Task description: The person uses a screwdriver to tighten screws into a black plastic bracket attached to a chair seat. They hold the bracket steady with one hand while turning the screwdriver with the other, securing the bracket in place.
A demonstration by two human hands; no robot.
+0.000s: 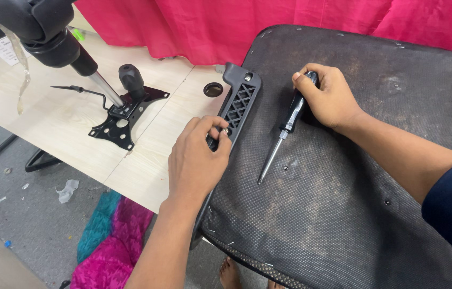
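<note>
Looking down from my head, my left hand point(198, 160) is the closest thing to me. Its fingers point(216, 130) are curled and pinching a small silver screw point(226, 130) against the black plastic armrest bracket point(235, 109). That bracket lies along the left edge of the upside-down chair seat point(343, 176), and its long side runs from near me up and away, toward the pink cloth point(269, 24). It has a criss-cross pattern in the middle and a round hole with a screw near the far end.

My right hand point(327, 96) is closed around the black handle of a screwdriver point(285, 131). The screwdriver lies low on the seat and its long side is slanted: the handle is up by my hand and the thin metal tip points down and to the left, toward me. The tip rests on the dark fabric, just beside a little hole point(286, 168) in the seat (I cannot tell if it touches the hole).

Left of the seat is a pale wooden table point(76, 118). On it sits a black metal chair plate point(124, 115) with a knob and a thin lever, well apart from my hands. A chair base point(44, 27) hangs over the table at the top left corner. On the grey floor lie a pink and teal fluffy cloth point(105, 241) and some bits of litter.
</note>
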